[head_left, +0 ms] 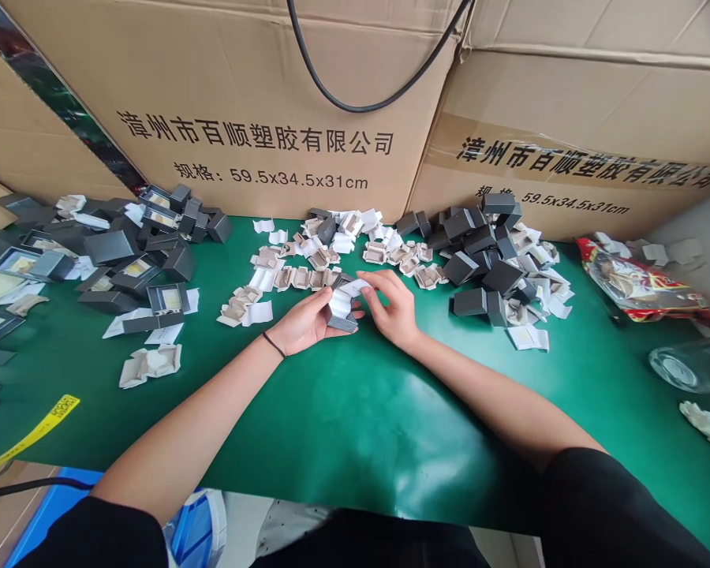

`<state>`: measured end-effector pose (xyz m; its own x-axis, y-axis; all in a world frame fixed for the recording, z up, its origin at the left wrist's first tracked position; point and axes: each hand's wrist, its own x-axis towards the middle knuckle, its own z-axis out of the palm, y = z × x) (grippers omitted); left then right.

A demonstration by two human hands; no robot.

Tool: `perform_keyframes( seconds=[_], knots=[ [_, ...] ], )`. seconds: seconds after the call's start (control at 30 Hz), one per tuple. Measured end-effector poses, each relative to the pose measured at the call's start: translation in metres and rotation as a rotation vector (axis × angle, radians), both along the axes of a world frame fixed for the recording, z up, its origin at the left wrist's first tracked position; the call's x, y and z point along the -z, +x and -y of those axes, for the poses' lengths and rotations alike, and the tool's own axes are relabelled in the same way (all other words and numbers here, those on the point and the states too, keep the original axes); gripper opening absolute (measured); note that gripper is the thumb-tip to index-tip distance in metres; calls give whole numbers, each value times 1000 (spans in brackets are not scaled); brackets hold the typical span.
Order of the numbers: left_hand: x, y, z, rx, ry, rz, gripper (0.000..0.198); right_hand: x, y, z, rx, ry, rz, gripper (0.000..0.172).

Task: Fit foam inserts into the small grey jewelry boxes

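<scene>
Near the middle of the green table, my left hand [305, 322] is closed around a small dark grey box [342, 317] with its lid raised. A white lining shows inside the box. My right hand [391, 309] pinches a small white card [356, 287] at the box's upper edge, thumb and forefinger together. Just beyond my hands lie several small cardboard inserts [300, 277] and folded white papers. The lower part of the box is partly hidden by my left fingers.
Dark boxes are heaped at the left [115, 248] and right [479, 244]. Large cardboard cartons [260, 95] stand along the back, with a black cable [355, 106] hanging before them. A red snack packet [644, 284] and a glass jar [689, 367] lie at the right. A yellow strap [35, 434] crosses the left edge.
</scene>
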<state>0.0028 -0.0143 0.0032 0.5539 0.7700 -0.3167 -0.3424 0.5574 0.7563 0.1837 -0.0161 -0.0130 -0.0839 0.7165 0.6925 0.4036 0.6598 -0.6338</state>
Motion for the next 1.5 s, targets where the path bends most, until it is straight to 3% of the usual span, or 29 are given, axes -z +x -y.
perform_keyframes(
  seconds=[0.33,0.57,0.73,0.87,0.97,1.13,1.33,1.43,1.5],
  knots=[
    [6,-2,-2,-2,34,12,23,4,-2,1,-13,-59,175,27],
    [6,-2,-3,-11,36,-18,25,7,0,0,51,24,263,26],
    [9,-3,-4,-5,28,-8,33,7,4,-2,101,79,531,30],
    [9,-4,-5,-34,-11,15,28,6,5,1,124,87,777,35],
    [7,-5,-5,-26,-29,52,23,6,2,2,174,72,837,39],
    [8,-6,-5,-43,-26,74,23,9,2,-1,103,64,781,47],
    [3,-14,-3,-55,-4,128,32,11,9,-3,-69,97,389,55],
    [-8,-27,-9,-145,13,172,39,13,9,-7,-91,18,343,51],
    [-12,-38,-16,-273,44,213,42,15,7,-10,-101,-81,362,47]
  ],
)
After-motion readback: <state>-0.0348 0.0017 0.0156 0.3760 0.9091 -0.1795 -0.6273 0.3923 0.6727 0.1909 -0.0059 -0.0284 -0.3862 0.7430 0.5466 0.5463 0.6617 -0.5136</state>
